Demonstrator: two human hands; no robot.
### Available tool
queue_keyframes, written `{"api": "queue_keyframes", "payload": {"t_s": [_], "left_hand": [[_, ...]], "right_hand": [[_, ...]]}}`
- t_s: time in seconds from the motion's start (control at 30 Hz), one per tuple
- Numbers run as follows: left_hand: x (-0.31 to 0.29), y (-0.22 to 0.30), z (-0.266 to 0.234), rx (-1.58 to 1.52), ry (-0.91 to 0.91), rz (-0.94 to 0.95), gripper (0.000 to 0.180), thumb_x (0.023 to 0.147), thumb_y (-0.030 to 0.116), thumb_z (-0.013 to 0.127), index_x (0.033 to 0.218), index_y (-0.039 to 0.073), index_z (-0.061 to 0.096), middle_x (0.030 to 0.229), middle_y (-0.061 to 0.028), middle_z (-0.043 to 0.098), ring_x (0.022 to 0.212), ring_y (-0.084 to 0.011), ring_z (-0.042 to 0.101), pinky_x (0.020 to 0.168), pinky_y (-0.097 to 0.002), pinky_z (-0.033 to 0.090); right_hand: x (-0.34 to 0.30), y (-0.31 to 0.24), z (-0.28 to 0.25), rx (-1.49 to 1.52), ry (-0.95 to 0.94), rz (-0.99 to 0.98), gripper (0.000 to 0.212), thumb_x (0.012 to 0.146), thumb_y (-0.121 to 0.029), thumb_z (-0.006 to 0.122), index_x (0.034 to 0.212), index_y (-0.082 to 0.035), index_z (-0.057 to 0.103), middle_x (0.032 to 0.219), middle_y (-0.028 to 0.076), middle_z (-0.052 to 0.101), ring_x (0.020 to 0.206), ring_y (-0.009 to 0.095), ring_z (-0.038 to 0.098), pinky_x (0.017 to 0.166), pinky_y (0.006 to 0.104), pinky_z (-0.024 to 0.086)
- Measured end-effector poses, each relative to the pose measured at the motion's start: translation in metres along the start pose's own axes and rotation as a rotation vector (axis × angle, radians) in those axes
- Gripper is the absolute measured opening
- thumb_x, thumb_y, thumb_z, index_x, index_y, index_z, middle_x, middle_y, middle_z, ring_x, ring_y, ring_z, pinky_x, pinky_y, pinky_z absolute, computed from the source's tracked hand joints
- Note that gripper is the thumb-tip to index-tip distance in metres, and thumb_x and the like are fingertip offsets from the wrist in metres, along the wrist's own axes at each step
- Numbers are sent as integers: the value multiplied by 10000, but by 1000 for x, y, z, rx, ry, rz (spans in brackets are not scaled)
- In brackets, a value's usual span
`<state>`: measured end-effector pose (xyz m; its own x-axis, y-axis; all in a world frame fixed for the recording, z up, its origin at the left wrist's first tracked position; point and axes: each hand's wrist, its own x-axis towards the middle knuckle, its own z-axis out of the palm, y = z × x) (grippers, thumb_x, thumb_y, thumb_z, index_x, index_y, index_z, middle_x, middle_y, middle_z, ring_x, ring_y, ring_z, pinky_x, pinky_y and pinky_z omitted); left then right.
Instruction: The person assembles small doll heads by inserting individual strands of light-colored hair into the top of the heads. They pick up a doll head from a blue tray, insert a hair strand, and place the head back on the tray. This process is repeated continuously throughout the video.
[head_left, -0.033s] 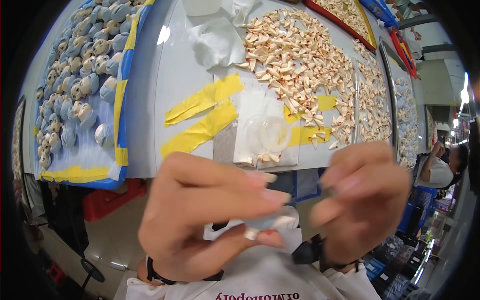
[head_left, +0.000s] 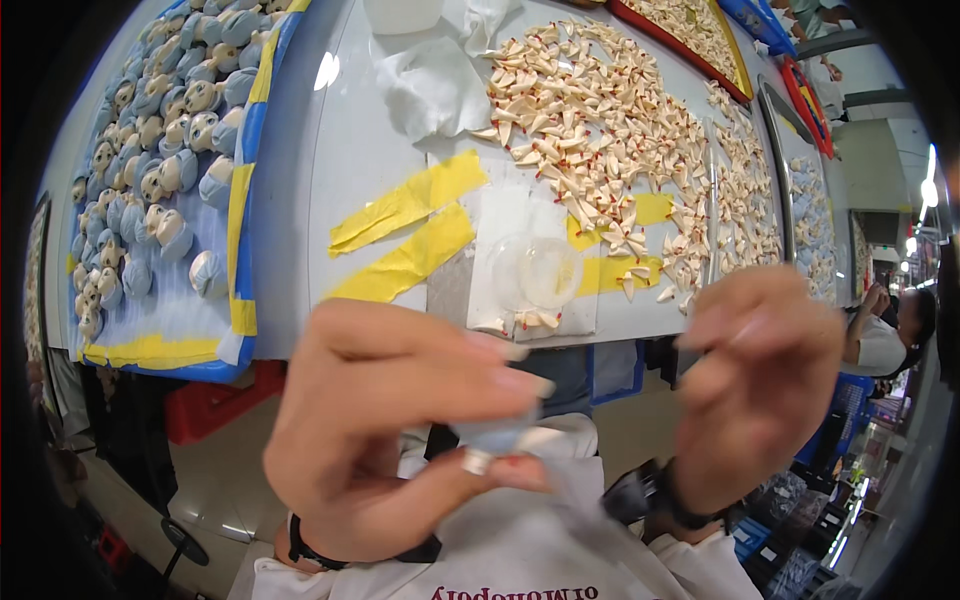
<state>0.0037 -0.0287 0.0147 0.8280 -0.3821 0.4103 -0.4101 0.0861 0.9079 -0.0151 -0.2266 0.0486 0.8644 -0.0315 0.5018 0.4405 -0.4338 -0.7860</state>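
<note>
In front of my body, my left hand (head_left: 375, 420) is closed, pinching a small doll head with a light blue cap (head_left: 495, 437) between thumb and fingers. The head is blurred and mostly covered by the fingers. Off to the right, my right hand (head_left: 765, 365) hangs in the air with its fingers curled. Motion smears its fingertips, so whether they hold anything cannot be made out. Beyond both hands, a shallow clear round dish (head_left: 548, 272) rests on a white pad (head_left: 500, 225). Small cream pointed pieces with red tips (head_left: 600, 130) lie heaped behind it.
A blue tray edged with yellow tape (head_left: 243, 190) at left holds many blue-capped doll heads (head_left: 172, 225). Yellow tape strips (head_left: 405, 215) and a white cloth (head_left: 430, 85) lie on the table. More trays stand at right, where another person (head_left: 885, 345) is visible.
My right hand has moved away to the right, widening the gap between the hands. My left hand has shifted slightly left, still pinching the doll head.
</note>
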Motion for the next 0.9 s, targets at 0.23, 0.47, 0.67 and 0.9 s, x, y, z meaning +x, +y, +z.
{"api": "queue_keyframes", "payload": {"t_s": [0.23, 0.47, 0.67, 0.9], "left_hand": [[-9, 0, 0, -283, 268, -177, 561, 660, 202, 767, 1054, 42, 401, 964, -104, 435, 770, -189, 559, 586, -219, 467], [-6, -13, -13, -20, 94, 7, 533, 666, 219, 756, 1033, 34, 416, 973, -112, 438, 783, -191, 562, 604, -213, 466], [-3, -4, -2, -307, 198, -150, 474, 690, 154, 723, 1005, 19, 396, 985, -115, 409, 778, -191, 562, 654, -247, 485], [-6, -2, -6, -299, 202, -152, 463, 683, 136, 718, 1013, 33, 409, 982, -117, 424, 814, -199, 555, 685, -267, 483]], "right_hand": [[46, 38, -49, -539, -274, 203, 206, 666, -17, 618, 868, -6, 574, 803, 55, 571, 724, 143, 516, 663, 250, 388], [53, 47, -41, -656, -448, 219, 113, 664, 30, 592, 762, 6, 541, 761, 114, 548, 722, 264, 536, 640, 334, 403], [54, 52, -42, -744, -457, -99, 107, 673, 25, 591, 756, 14, 525, 704, 109, 531, 650, 256, 526, 603, 331, 411], [43, 37, -52, -382, -147, 242, 94, 738, 55, 564, 822, 18, 544, 776, 74, 597, 622, 114, 542, 596, 215, 427]]}}
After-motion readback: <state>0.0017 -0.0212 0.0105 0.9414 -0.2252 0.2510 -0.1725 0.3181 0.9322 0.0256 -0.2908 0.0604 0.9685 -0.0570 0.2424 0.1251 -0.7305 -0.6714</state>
